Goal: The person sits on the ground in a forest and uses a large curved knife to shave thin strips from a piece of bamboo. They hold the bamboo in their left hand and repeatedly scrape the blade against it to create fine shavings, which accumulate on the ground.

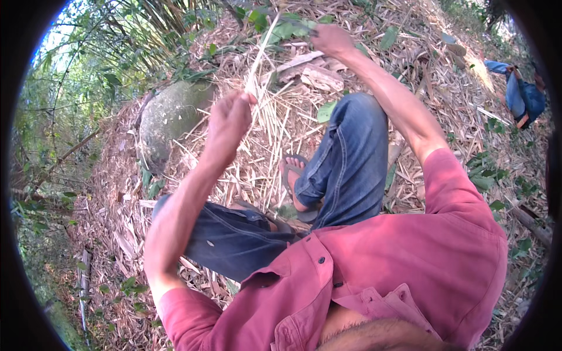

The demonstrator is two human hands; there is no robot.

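My left hand (230, 120) is closed around the lower end of a long, pale strip (262, 54) that looks like split bamboo. The strip slants up and away from my fist. Farther off and to the right, my right hand (332, 40) is closed on what looks like a knife (301, 27); its dark blade points left toward the strip's upper part and is blurred. Whether blade and strip touch, I cannot tell. Below the hands, a heap of thin pale strips (270, 126) lies on the ground in front of my sandalled foot (293, 175).
A large rounded stone (175, 117) stands left of the heap. Split wood pieces (321, 76) lie beyond it. Dry leaf litter and green leaves cover the ground. Bamboo stems (170, 26) grow at the far left. Blue-clad legs of another person (523, 96) show at the far right.
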